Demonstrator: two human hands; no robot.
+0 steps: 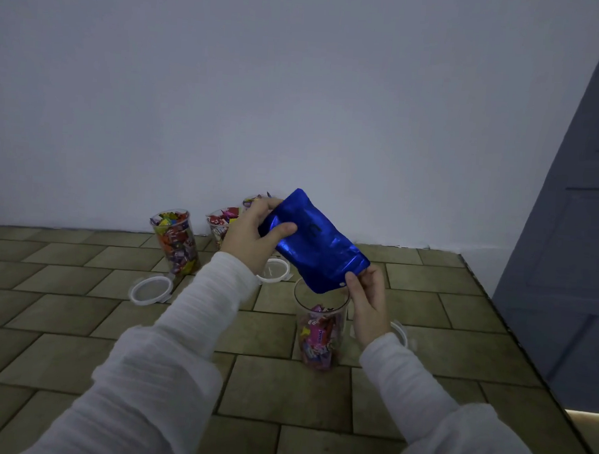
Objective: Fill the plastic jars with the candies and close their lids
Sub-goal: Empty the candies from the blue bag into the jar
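Observation:
A shiny blue candy pouch point(313, 241) hangs tilted, mouth down, over a clear plastic jar point(320, 330) that is partly filled with pink and red candies. My left hand point(252, 238) grips the pouch's upper end. My right hand point(369, 301) pinches its lower corner at the jar's rim. A full open jar point(176, 242) of mixed candies stands at the left. Two more filled jars point(221, 223) stand behind my left hand, partly hidden.
White-rimmed lids lie on the tiled floor: one point(150, 289) by the left jar, one point(274, 271) under the pouch, one point(400, 333) behind my right wrist. A white wall runs close behind the jars. A grey door point(570, 243) stands at the right.

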